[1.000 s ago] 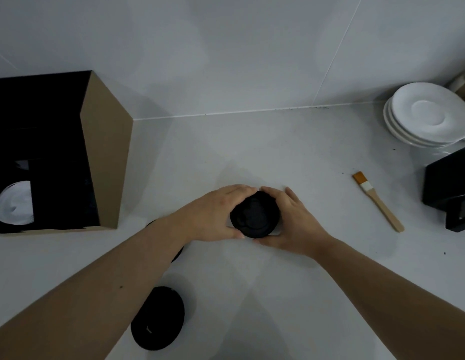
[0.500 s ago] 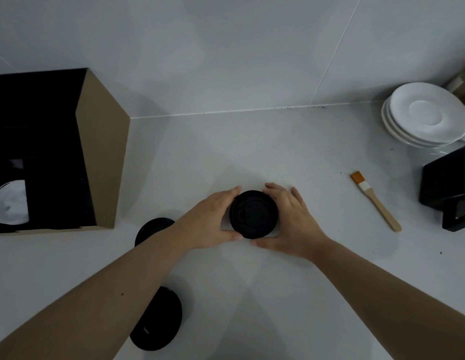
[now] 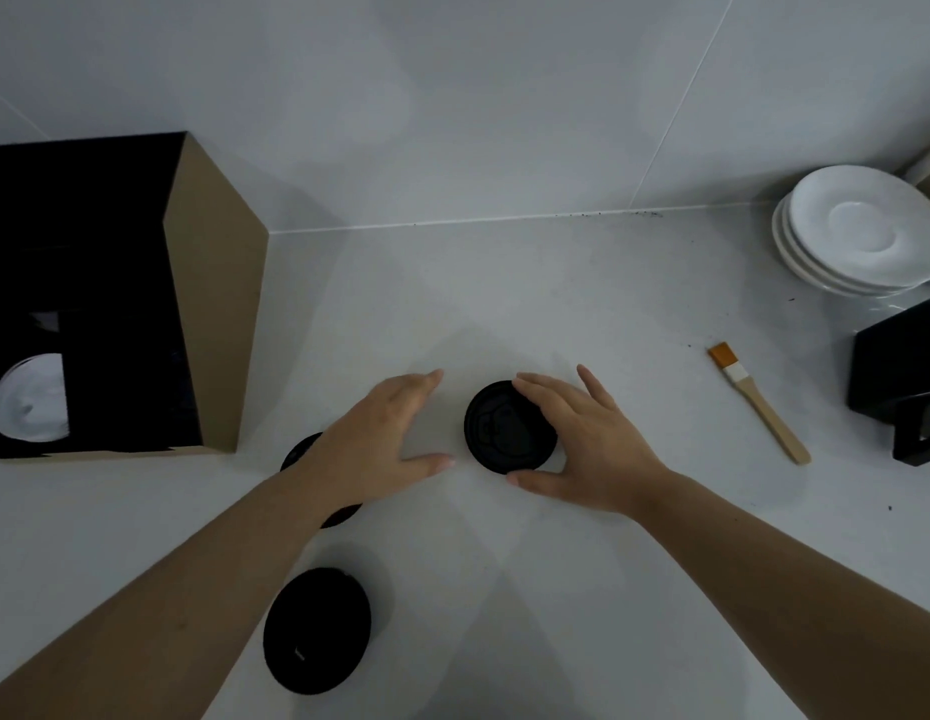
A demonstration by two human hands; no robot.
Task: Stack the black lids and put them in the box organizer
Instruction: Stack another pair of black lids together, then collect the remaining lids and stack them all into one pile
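A stack of black lids (image 3: pixel 496 428) rests on the white counter at the middle. My right hand (image 3: pixel 582 439) cups its right side, index finger at the far rim and thumb at the near rim. Just left of the stack, my left hand (image 3: pixel 379 439) hovers open and apart from it. Under my left wrist lies a second black lid (image 3: pixel 300 452), mostly hidden. A third black lid (image 3: pixel 317 631) sits near the front edge beside my left forearm. At the far left stands the box organizer (image 3: pixel 213 330), brown outside and black inside, with a white lid (image 3: pixel 34 405) in it.
Stacked white saucers (image 3: pixel 857 231) sit at the back right by the wall. A wooden brush with orange bristles (image 3: pixel 759 402) lies right of my right hand. A black appliance (image 3: pixel 899 387) stands at the right edge.
My left hand has let go of the lid stack and pulled away to the left, fingers spread. My right hand stays on the stack, which has not moved.
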